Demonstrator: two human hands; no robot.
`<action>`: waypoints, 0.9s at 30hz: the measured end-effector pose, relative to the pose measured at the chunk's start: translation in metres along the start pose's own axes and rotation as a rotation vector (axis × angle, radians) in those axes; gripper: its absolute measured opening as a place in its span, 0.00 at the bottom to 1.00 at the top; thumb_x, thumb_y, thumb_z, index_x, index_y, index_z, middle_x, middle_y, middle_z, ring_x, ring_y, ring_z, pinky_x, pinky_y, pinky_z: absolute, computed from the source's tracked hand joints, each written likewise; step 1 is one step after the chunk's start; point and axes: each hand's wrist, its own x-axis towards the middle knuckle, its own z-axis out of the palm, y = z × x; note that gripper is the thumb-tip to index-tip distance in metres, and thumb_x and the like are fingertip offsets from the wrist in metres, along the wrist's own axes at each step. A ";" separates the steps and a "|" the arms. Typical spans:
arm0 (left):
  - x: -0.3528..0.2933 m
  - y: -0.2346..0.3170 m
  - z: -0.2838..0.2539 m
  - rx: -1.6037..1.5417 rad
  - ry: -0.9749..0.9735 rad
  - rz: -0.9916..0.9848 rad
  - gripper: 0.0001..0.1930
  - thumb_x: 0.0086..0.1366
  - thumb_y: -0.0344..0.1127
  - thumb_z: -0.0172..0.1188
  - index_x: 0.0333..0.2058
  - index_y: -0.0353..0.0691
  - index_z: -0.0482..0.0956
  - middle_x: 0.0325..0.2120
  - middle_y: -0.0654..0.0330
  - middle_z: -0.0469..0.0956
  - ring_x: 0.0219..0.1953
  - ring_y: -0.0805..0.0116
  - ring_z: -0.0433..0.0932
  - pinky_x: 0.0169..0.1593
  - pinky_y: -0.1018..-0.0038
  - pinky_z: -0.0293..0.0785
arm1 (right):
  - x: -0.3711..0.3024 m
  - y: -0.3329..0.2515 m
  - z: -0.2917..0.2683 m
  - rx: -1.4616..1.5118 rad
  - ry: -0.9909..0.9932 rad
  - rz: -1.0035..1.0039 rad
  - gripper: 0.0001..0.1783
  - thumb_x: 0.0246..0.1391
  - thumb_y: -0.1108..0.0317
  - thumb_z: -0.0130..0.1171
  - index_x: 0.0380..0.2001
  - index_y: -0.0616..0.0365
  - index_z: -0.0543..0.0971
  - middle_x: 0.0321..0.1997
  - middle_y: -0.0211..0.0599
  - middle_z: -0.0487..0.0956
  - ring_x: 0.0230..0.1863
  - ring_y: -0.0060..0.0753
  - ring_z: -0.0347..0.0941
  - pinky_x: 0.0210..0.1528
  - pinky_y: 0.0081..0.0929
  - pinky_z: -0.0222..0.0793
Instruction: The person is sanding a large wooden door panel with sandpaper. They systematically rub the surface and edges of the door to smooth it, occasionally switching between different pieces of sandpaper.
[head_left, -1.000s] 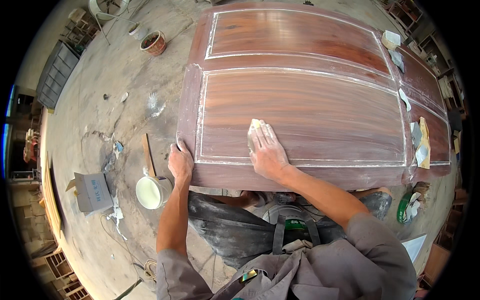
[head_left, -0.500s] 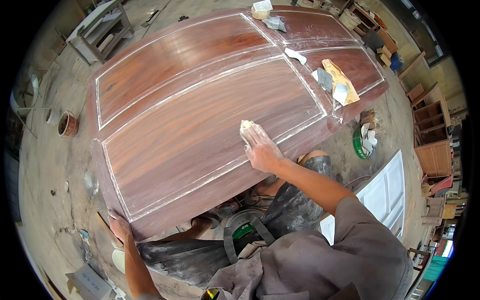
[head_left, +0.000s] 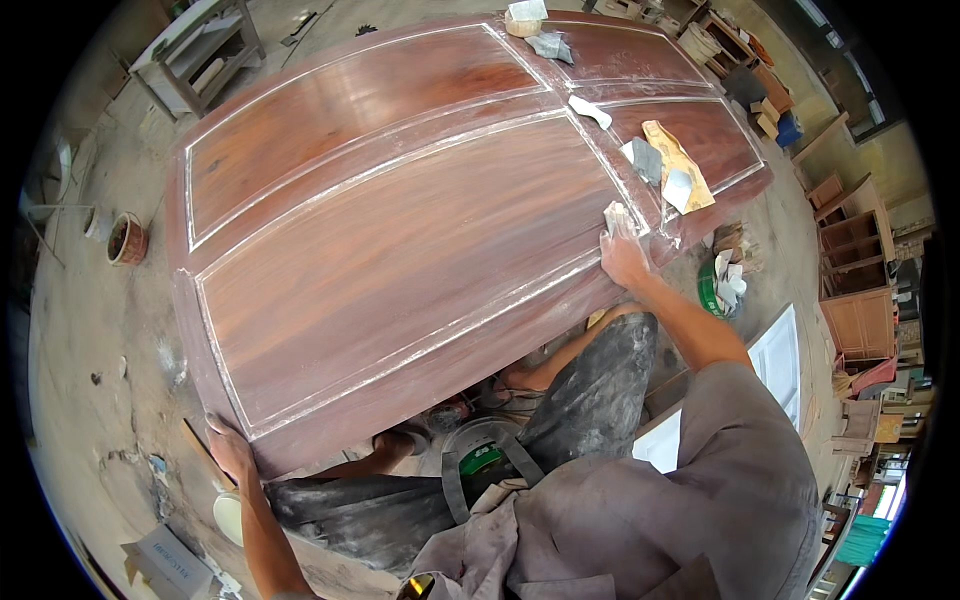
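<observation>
A large reddish-brown wooden panel [head_left: 400,220], likely a door, lies flat before me, with white dusty lines along its recessed borders. At its near left corner my left hand [head_left: 230,447] is closed round the edge. My right hand [head_left: 625,252] presses on the surface near the right end of the large near section, its fingers whitened with dust. Something small and pale seems to be under those fingertips, but I cannot make it out. Just beyond lie a grey abrasive sheet [head_left: 645,160], a white piece [head_left: 677,188] and a torn yellowish sheet [head_left: 685,150].
A white scrap [head_left: 590,112], a grey crumpled sheet [head_left: 550,46] and a small tub [head_left: 523,22] rest on the panel. A green bucket [head_left: 712,288] stands at right, near a white panelled door [head_left: 775,355]. At left are a basket-like pot [head_left: 128,240] and a workbench [head_left: 190,55].
My right hand has slid to the right and away from me across the panel, to the border's right end. My left hand stays on the corner.
</observation>
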 end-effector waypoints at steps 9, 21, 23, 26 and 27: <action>0.007 0.002 -0.004 0.035 -0.020 0.003 0.35 0.78 0.61 0.35 0.54 0.34 0.79 0.46 0.35 0.81 0.51 0.32 0.78 0.55 0.47 0.72 | -0.104 -0.358 0.014 0.280 0.006 -0.950 0.40 0.61 0.56 0.54 0.69 0.76 0.61 0.75 0.65 0.59 0.78 0.60 0.52 0.80 0.49 0.44; -0.005 0.027 -0.027 0.051 -0.082 -0.153 0.31 0.78 0.56 0.36 0.50 0.32 0.76 0.43 0.32 0.81 0.48 0.32 0.80 0.53 0.46 0.73 | -0.098 -0.326 0.009 0.131 -0.107 -0.931 0.39 0.63 0.64 0.52 0.70 0.79 0.56 0.76 0.70 0.52 0.79 0.68 0.45 0.81 0.53 0.39; -0.005 0.015 -0.032 0.041 -0.058 -0.172 0.30 0.78 0.55 0.37 0.48 0.32 0.77 0.42 0.33 0.82 0.47 0.32 0.80 0.53 0.46 0.74 | -0.130 -0.459 0.028 0.241 -0.077 -1.160 0.37 0.61 0.61 0.54 0.67 0.77 0.63 0.74 0.69 0.58 0.78 0.65 0.49 0.80 0.51 0.41; -0.002 0.033 -0.019 0.027 -0.078 -0.117 0.28 0.78 0.54 0.39 0.48 0.31 0.77 0.40 0.34 0.82 0.45 0.34 0.81 0.52 0.47 0.75 | -0.142 -0.573 0.040 0.216 -0.065 -1.223 0.38 0.62 0.56 0.53 0.67 0.76 0.63 0.75 0.66 0.58 0.78 0.62 0.50 0.80 0.50 0.41; -0.001 0.033 -0.018 0.023 -0.092 -0.121 0.28 0.78 0.53 0.40 0.48 0.31 0.77 0.41 0.35 0.82 0.46 0.34 0.81 0.52 0.47 0.75 | -0.137 -0.574 0.042 0.240 -0.087 -1.250 0.39 0.63 0.56 0.53 0.67 0.76 0.63 0.75 0.66 0.58 0.78 0.62 0.50 0.80 0.50 0.41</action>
